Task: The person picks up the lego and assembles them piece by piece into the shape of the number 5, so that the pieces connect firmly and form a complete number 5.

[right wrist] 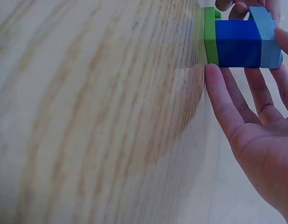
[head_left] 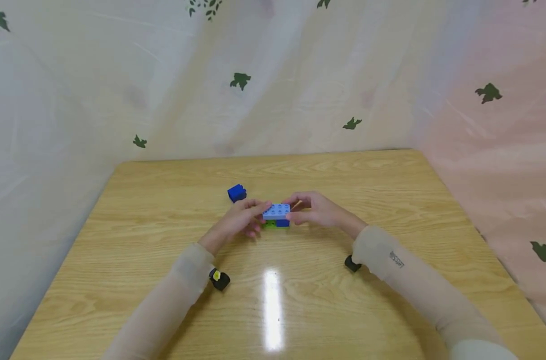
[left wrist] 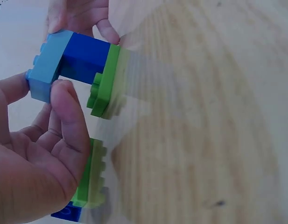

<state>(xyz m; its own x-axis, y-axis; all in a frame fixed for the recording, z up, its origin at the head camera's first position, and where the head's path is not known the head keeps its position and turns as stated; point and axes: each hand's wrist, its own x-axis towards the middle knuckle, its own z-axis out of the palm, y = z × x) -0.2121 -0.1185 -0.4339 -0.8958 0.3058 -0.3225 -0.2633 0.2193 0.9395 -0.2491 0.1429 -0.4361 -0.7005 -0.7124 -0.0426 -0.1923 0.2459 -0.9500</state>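
A light blue brick [head_left: 276, 211] lies across the top of a dark blue brick [head_left: 283, 223], which stands on the right part of a green plate [head_left: 270, 224] on the table. The light blue brick overhangs the plate's bare studs on the left. My left hand [head_left: 241, 219] pinches the left end of the light blue brick between thumb and finger, clearest in the left wrist view. At the opposite end my right hand [head_left: 320, 209] holds that brick between thumb and finger. Its other fingers extend beside the stack in the right wrist view.
Another dark blue block [head_left: 236, 193] lies beyond my left hand. In the left wrist view a second green piece [left wrist: 83, 182] shows partly behind that hand. Fabric walls with green leaf shapes stand beyond the wooden table [head_left: 345, 170].
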